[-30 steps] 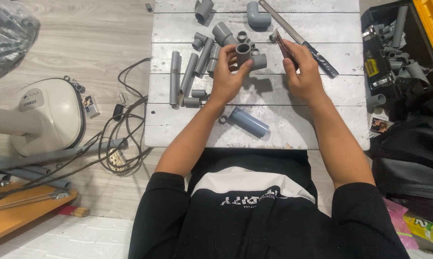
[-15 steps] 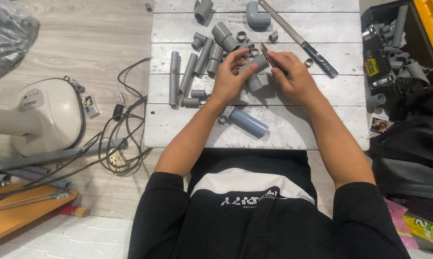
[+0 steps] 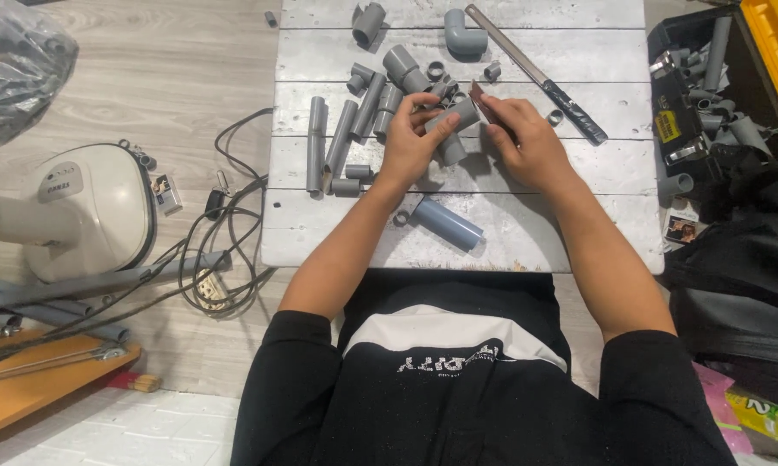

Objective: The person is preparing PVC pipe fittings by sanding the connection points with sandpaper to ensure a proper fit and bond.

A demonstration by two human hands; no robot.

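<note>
My left hand [image 3: 410, 142] grips a grey plastic tee fitting [image 3: 454, 128] above the white plank table [image 3: 579, 164]. My right hand [image 3: 527, 142] holds a small flat dark-red blade [image 3: 481, 102] with its tip against the open end of the fitting. Several short grey pipe pieces [image 3: 341, 134] lie just left of my left hand. A longer grey pipe section [image 3: 445, 222] lies on the table between my forearms.
A long file with a black handle [image 3: 540, 76] lies slanted at the table's far right. Grey elbows [image 3: 462, 34] and couplings sit at the far edge. A black toolbox with fittings [image 3: 708, 78] stands at right; black cables [image 3: 225, 224] and a white appliance [image 3: 87, 207] lie at left.
My left hand turned the tee fitting from upright to lying sideways and lowered it. My right hand brought the blade in from the right to the fitting's end.
</note>
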